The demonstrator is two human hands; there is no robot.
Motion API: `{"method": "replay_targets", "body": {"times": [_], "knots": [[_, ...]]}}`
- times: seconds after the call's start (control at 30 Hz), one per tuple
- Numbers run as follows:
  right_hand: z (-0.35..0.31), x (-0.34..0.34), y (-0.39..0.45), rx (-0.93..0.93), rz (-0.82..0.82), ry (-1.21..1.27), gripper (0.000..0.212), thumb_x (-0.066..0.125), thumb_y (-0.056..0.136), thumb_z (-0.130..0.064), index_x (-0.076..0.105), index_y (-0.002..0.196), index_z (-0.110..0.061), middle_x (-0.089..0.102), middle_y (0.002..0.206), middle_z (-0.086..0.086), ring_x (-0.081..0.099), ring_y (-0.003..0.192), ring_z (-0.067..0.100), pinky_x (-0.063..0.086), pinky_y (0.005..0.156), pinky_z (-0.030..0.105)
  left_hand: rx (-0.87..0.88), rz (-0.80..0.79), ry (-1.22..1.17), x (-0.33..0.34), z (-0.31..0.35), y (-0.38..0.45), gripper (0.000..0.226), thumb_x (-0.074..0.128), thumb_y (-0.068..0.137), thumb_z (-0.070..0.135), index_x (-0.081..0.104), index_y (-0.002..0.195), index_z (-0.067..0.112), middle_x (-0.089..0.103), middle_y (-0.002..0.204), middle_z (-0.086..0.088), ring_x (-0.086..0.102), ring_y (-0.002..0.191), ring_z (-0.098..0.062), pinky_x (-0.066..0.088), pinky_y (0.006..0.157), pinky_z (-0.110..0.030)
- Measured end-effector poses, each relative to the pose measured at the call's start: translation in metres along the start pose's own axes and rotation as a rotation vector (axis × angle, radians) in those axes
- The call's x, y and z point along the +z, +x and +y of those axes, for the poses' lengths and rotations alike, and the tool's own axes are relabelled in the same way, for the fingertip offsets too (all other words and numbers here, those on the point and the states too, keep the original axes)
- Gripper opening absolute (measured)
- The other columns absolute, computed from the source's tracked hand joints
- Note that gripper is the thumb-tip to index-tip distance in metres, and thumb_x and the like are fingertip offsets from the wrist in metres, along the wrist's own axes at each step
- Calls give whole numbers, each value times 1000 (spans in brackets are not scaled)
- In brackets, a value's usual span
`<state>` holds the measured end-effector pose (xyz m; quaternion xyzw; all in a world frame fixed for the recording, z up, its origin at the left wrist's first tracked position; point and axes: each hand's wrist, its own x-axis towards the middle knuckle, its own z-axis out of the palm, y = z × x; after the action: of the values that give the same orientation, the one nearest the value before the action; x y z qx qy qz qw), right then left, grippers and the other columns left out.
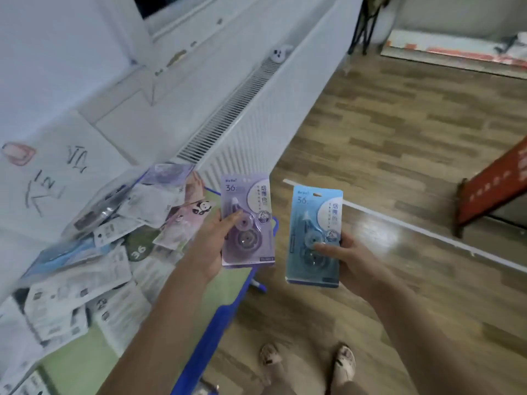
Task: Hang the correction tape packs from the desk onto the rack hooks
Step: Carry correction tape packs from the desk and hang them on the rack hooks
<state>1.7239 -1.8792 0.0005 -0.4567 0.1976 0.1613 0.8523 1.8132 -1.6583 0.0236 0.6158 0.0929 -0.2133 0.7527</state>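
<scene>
A green table [85, 363] with a blue edge is covered by a loose heap of packs [94, 260], overlapping.

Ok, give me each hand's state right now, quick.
Left hand: grips the purple correction tape pack, thumb across its front.
Right hand: grips the blue correction tape pack.

Pile of packs [85, 252] on the surface [77, 366] smears into blur, running off the left edge. Behind the purple pack [248, 220], the left hand's [211, 246] fingers vanish; small print is probably unreadable.
</scene>
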Motion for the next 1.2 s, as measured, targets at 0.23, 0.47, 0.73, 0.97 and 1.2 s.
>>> {"method": "replay_targets", "body": {"times": [0.23,0.47,0.73,0.97,1.2], "knots": [[-41,-119,-117,-251,322,127,70,83,62,-12,52,125,-2,69,111,16,71,86,28,58,67,36,-95,-370,71,182,-20,-7,18,55,93,14,63,108,6,73,99,-12,71,83,-23,59,69,-34],[-77,-249,-266,-472,555,153,72,93,43,-19,63,108,-7,73,99,13,72,78,25,57,63,32,-123,-666,145,393,-77,-64,16,55,94,15,64,106,11,73,94,-9,71,76,-18,59,63,-30],[-118,-388,-403,-633,835,187,43,72,65,-5,64,107,-5,73,100,15,72,79,27,58,65,34,-149,-1012,220,604,-129,-123,30,57,87,20,61,116,13,72,106,-10,70,88,-25,57,81,-43],[-178,-516,-465,-754,936,210,32,70,68,-2,66,101,-2,72,98,19,72,76,28,58,62,33,-145,-1171,236,777,-170,-130,24,50,95,14,60,116,9,72,103,-15,71,84,-27,58,65,-35],[-270,-647,-511,-823,1000,222,32,72,66,-2,65,97,0,72,97,21,72,74,29,59,62,35,-114,-1315,250,959,-188,-119,40,56,85,21,57,124,8,69,113,-18,68,98,-33,57,78,-41]]}}
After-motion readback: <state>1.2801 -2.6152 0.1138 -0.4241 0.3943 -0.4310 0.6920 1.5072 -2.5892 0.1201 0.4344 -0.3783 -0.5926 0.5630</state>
